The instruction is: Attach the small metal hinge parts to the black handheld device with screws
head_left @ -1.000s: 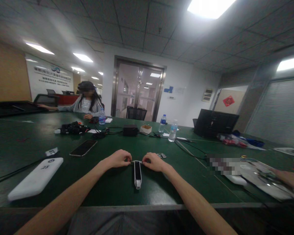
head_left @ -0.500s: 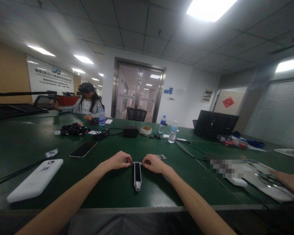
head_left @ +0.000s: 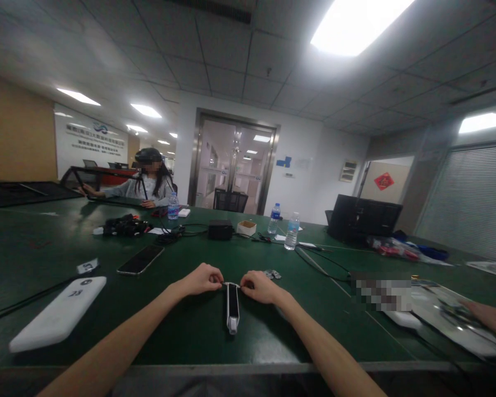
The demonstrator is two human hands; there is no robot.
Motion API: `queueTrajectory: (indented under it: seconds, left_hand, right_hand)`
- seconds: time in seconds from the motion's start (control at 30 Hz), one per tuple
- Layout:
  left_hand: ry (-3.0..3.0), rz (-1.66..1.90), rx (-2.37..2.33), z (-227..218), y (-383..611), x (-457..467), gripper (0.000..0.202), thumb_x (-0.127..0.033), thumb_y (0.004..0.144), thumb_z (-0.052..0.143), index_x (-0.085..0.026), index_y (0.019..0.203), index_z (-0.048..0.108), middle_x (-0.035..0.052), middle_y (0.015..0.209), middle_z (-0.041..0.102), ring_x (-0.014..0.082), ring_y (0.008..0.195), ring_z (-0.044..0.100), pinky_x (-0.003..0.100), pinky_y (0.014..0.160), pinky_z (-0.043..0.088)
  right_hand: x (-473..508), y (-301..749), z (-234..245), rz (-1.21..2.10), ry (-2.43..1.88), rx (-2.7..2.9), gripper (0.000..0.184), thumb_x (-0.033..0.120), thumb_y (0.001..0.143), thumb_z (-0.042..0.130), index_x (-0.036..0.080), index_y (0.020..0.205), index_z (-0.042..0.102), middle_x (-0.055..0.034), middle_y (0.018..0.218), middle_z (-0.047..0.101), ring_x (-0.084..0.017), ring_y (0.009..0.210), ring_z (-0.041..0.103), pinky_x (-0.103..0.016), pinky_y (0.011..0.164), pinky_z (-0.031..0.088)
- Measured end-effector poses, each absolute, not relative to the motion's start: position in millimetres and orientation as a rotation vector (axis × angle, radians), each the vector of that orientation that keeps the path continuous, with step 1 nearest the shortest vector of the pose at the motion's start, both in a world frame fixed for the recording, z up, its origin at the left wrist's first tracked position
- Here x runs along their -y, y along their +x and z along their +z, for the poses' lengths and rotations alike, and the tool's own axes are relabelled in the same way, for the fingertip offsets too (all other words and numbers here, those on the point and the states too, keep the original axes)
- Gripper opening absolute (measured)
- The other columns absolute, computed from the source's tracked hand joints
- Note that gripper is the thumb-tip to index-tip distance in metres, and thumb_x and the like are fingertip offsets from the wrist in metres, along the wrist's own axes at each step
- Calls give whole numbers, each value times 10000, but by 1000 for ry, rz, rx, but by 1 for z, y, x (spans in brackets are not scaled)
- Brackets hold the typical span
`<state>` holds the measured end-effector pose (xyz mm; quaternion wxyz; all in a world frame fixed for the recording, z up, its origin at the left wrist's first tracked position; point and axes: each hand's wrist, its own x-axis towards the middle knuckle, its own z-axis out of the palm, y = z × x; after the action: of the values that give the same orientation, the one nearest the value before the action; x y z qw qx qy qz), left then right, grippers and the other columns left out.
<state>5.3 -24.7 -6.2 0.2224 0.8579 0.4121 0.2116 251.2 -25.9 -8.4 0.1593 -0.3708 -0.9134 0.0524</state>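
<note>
In the middle of the near table lies a slim device [head_left: 232,309], white-edged with a dark top and a pale blunt tip facing me. A thin pale strip [head_left: 232,284] runs across its far end. My left hand [head_left: 201,279] is closed in a pinch at the strip's left end. Opposite it, my right hand [head_left: 260,286] pinches at the right end, fingers curled. Exactly what lies between the fingertips is too small to make out. Just behind my right hand are small grey pieces [head_left: 272,274].
Left of me lie a white case marked 28 [head_left: 62,314] and a phone [head_left: 141,259]. Farther back are cables, a black box [head_left: 220,230] and water bottles [head_left: 291,231]. Across the table a person [head_left: 151,182] holds a black frame. Another person's hand [head_left: 490,315] works at the right.
The view has tilted up slightly. Both my hands keep their pinch beside the device. Across the table, the person's black frame has swung to the right, now in front of them.
</note>
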Motion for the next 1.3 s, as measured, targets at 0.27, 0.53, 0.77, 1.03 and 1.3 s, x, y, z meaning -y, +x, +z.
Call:
queueTrajectory:
  seconds: [0.27, 0.53, 0.77, 1.03, 1.3]
  left_hand:
    - [2069, 603, -1153, -9, 7, 25, 379, -437, 683, 651, -108, 869, 670, 55, 773, 686, 143, 594, 604, 231, 529, 473]
    - [1902, 619, -1194, -4, 13, 30, 412, -445, 592, 715, -100, 810, 656, 53, 730, 679, 143, 583, 597, 246, 530, 475]
    - [2156, 572, -1200, -5, 6, 26, 319, -416, 701, 651, -146, 868, 677, 23, 767, 660, 120, 593, 572, 208, 516, 436]
    - [2227, 597, -1143, -6, 9, 26, 304, -386, 732, 618, -142, 904, 676, 18, 740, 655, 125, 607, 585, 204, 548, 447]
    - [2234, 645, -1137, -4, 10, 28, 305, -376, 709, 644, -136, 896, 658, 33, 826, 672, 156, 754, 625, 235, 673, 486]
  right_hand:
    - [25, 252, -10, 165, -1071, 2609, 149, 207, 797, 551, 163, 844, 685, -38, 793, 632, -123, 677, 544, -216, 640, 390]
    - [25, 253, -8, 145, -1057, 2599, 156, 234, 807, 548, 166, 838, 685, -35, 794, 626, -128, 697, 542, -221, 660, 394]
    - [24, 253, -10, 148, -1056, 2593, 154, 235, 807, 549, 169, 837, 685, -35, 788, 623, -134, 704, 545, -228, 669, 399]
    - [22, 252, -11, 115, -1022, 2604, 150, 205, 781, 550, 163, 817, 689, -33, 756, 623, -126, 674, 536, -217, 648, 390]
    - [22, 253, -11, 119, -1038, 2609, 147, 213, 785, 560, 164, 823, 694, -33, 761, 633, -128, 688, 545, -218, 660, 394]
